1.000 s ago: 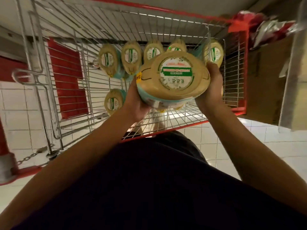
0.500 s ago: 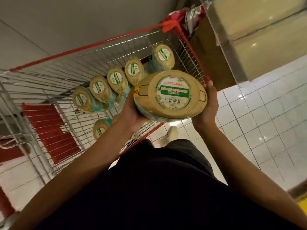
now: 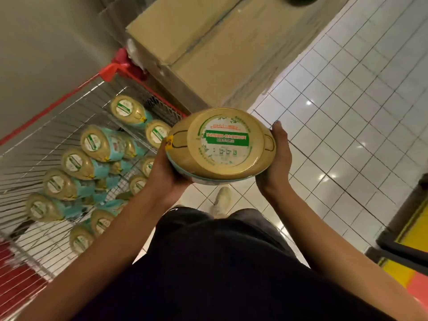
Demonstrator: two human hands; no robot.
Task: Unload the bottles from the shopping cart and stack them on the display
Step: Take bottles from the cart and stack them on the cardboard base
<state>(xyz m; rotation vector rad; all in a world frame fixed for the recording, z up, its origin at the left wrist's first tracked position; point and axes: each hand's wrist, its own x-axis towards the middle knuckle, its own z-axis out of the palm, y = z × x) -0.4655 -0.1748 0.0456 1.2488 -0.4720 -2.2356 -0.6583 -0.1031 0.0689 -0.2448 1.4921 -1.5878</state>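
Observation:
I hold one large bottle [image 3: 221, 144] upright between both hands, its wide gold cap with a green and white label facing the camera. My left hand [image 3: 167, 172] grips its left side and my right hand [image 3: 276, 163] its right side. The bottle is out over the tiled floor, to the right of the wire shopping cart [image 3: 69, 117] with red trim. Several more bottles [image 3: 97, 144] with gold caps and teal bodies lie on their sides in the cart at the left.
A big cardboard box [image 3: 208, 42] stands beyond the cart at top centre. White tiled floor [image 3: 347, 112] spreads to the right. A yellow and dark-framed fixture [image 3: 407, 239] sits at the right edge. My shoe [image 3: 221, 200] shows below the bottle.
I have turned to the right with the bottle in both hands; the cart has slid to the left of view and the tiled floor and cardboard box have come in.

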